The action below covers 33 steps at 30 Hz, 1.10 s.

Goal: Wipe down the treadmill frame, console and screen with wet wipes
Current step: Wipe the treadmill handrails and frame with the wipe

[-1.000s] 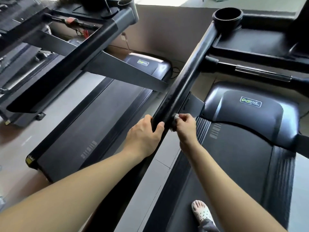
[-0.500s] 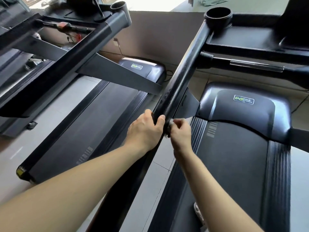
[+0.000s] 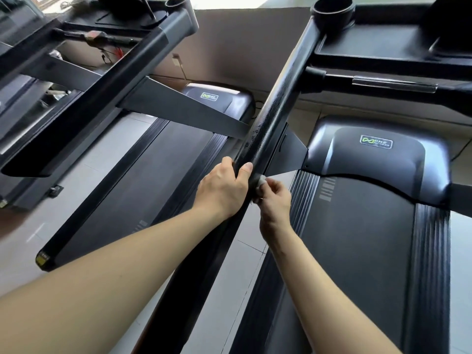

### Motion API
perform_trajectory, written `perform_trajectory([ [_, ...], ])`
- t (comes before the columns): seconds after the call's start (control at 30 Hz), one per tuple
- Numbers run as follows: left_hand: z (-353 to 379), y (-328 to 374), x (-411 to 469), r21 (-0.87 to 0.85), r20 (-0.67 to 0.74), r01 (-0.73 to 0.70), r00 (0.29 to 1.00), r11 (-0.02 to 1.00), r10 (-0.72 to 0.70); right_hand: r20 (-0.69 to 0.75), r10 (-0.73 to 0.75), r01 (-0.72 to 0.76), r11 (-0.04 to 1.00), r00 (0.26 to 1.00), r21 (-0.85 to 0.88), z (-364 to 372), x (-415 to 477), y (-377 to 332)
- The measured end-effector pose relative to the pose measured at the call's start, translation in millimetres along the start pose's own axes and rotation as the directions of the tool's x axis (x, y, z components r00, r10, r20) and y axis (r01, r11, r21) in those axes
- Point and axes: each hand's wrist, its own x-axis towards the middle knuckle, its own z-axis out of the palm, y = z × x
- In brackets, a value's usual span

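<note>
Black handrail [image 3: 274, 111] — diagonal, lower-left to upper-right

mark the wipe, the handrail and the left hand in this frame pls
wipe [image 3: 261, 180]: head view, exposed white wad.
handrail [image 3: 277, 103]: head view, middle of the black tube.
left hand [image 3: 222, 192]: head view, back of hand.

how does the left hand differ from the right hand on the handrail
The left hand wraps bare round the handrail, thumb over the top; the right hand pinches a small whitish wipe against it. The left hand sits on the rail's left side, the right hand on its right, slightly lower. Both meet the same black rail, close together.
</note>
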Motion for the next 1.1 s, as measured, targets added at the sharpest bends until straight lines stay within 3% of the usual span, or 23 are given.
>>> perform_trajectory([
  [0.23, -1, 0, 0, 0.013, 0.004, 0.006, 1.0, 1.0, -0.006, 0.151, 0.202, -0.216, 0.973, 0.968, 0.082, -16, -56, 16],
  [0.37, 1, 1, -1, 0.016, -0.001, 0.018, 1.0, 1.0, -0.018, 0.029, 0.295, -0.288, 0.904, 0.955, 0.315, -2, -3, -7],
  [0.43, 0, 1, -1, 0.019, 0.003, 0.023, 1.0, 1.0, -0.023, 0.002, 0.328, -0.308, 0.885, 0.945, 0.348, 1, 5, -3],
  [0.53, -1, 2, -1, 0.017, 0.008, 0.039, 0.999, 0.999, -0.039, 0.043, 0.371, -0.368, 0.886, 0.927, 0.281, -6, -26, 20],
  [0.67, -2, 0, -2, -0.007, 0.007, 0.045, 0.999, 0.999, -0.045, 0.211, 0.477, -0.508, 0.852, 0.853, 0.128, -28, -71, 44],
  [0.9, -15, -19, -26, -0.151, 0.114, 0.087, 0.991, 0.985, -0.071, 0.068, 0.329, -0.336, 0.911, 0.942, 0.239, -9, -12, -4],
  [1.0, -23, -40, -65, -0.086, 0.129, 0.054, 0.991, 0.995, -0.043, 0.139, 0.401, -0.417, 0.902, 0.905, 0.114, -15, -54, 16],
  [1.1, -29, -62, -100, 0.015, 0.134, 0.049, 0.99, 0.999, -0.05, 0.268, 0.499, -0.525, 0.851, 0.824, 0.031, -31, -95, 37],
])
